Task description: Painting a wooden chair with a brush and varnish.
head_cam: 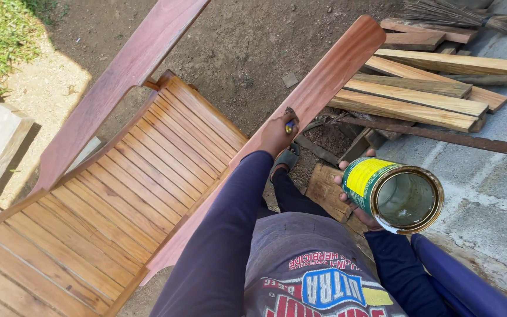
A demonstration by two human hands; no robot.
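Gripping what looked like a small brush (pixel 289 124), my left hand (pixel 277 136) pressed it against the chair's reddish armrest (pixel 318 88). My right hand (pixel 353 196) clasped an open, tilted tin (pixel 394 194) just beside the stacked planks (pixel 423 97).

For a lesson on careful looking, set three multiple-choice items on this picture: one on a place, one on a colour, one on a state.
1. Where does the left hand rest?
A. on the chair's wide armrest
B. on the broom
C. on the grass

2. What colour is the label on the tin?
A. red and white
B. green and yellow
C. blue

3. How is the tin held in the right hand?
A. lidded, upright
B. crushed flat
C. open, tipped toward the camera

Answers: 1 A, the hand with its brush lies on the armrest. 2 B, green with a yellow panel. 3 C, its inside shows.
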